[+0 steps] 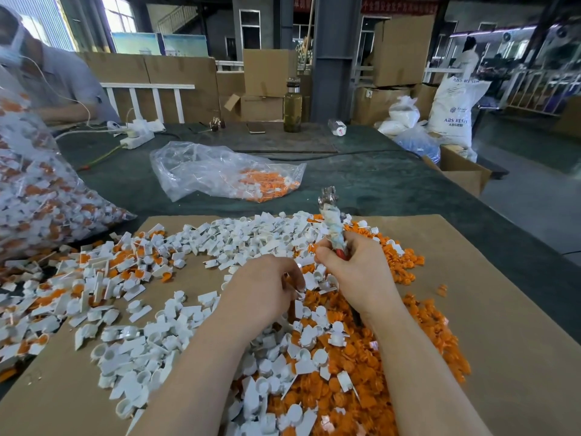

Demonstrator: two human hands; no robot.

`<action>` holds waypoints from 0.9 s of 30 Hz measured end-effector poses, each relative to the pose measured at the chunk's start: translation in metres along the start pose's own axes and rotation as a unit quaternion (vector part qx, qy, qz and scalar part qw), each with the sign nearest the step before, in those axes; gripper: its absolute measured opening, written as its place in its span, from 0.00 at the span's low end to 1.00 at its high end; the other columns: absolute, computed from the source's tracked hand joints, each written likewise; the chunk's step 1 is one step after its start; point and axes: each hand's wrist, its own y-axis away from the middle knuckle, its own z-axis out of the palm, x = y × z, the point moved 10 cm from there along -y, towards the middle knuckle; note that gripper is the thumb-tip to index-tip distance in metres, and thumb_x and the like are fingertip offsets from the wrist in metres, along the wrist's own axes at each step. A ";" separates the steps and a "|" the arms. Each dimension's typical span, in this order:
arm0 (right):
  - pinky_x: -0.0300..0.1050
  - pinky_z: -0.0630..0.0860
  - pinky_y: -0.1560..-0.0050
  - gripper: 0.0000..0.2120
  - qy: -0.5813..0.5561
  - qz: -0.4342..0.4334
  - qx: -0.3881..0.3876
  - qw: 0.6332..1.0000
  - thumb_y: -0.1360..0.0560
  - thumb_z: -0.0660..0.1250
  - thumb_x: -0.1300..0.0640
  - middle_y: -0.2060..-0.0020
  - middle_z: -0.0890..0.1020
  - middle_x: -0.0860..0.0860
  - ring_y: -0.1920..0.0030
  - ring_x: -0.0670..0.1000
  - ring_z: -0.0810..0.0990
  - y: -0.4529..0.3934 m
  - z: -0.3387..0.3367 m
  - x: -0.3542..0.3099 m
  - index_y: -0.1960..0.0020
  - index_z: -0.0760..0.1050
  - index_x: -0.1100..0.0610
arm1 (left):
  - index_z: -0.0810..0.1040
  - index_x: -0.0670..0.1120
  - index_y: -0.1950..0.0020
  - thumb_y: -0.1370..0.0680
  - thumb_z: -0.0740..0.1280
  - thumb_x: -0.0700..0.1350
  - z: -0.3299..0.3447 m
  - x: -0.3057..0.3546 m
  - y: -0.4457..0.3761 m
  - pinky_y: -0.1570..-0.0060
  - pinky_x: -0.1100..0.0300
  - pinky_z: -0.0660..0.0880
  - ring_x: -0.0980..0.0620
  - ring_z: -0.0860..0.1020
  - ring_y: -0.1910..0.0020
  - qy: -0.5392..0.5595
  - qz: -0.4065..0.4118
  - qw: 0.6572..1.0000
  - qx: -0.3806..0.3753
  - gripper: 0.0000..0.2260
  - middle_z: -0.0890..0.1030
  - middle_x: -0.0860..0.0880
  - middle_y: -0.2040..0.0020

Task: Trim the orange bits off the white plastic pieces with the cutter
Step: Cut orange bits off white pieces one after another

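Note:
My right hand [349, 269] grips the cutter [330, 215] by its tape-wrapped handles, metal jaws pointing up and away. My left hand [267, 284] sits just left of it with fingers curled down into the heap, pinching a small white piece [300, 292] that is mostly hidden. White plastic pieces [239, 237] lie heaped across the cardboard sheet [503, 309]. Cut-off orange bits [361, 382] pile up under and right of my forearms. Untrimmed white pieces with orange bits [125, 265] lie at the left.
A large clear bag of untrimmed pieces [31, 190] leans at the left edge. Another clear bag with orange bits [226, 174] lies on the dark table beyond the cardboard. A person sits at the far left. A bottle [292, 108], power strip and boxes stand behind.

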 end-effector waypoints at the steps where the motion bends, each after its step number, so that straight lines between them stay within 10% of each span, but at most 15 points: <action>1: 0.34 0.71 0.71 0.06 -0.005 0.000 -0.001 1.000 0.25 0.69 0.53 0.69 0.77 0.49 0.70 0.41 0.73 0.000 0.001 0.000 0.57 0.78 0.55 | 0.81 0.56 0.55 0.24 0.68 0.40 0.001 0.001 -0.001 0.69 0.71 0.65 0.64 0.72 0.65 -0.009 0.005 1.000 0.000 0.10 0.74 0.60 0.65; 12: 0.44 0.78 0.64 0.02 -0.006 0.003 -0.001 1.000 0.26 0.70 0.55 0.65 0.79 0.46 0.65 0.43 0.77 0.000 0.001 0.000 0.56 0.78 0.50 | 0.79 0.54 0.51 0.24 0.70 0.55 -0.004 0.001 -0.001 0.66 0.64 0.65 0.55 0.72 0.57 -0.060 0.007 0.996 0.062 0.07 0.75 0.55 0.59; 27: 0.44 0.78 0.59 0.02 0.007 -0.009 -0.015 1.000 0.25 0.69 0.57 0.60 0.81 0.46 0.59 0.47 0.79 0.002 0.005 -0.005 0.52 0.78 0.52 | 0.77 0.49 0.47 0.26 0.69 0.45 -0.005 -0.023 -0.001 0.58 0.59 0.74 0.50 0.78 0.52 -0.026 -0.096 0.993 0.062 0.08 0.81 0.51 0.53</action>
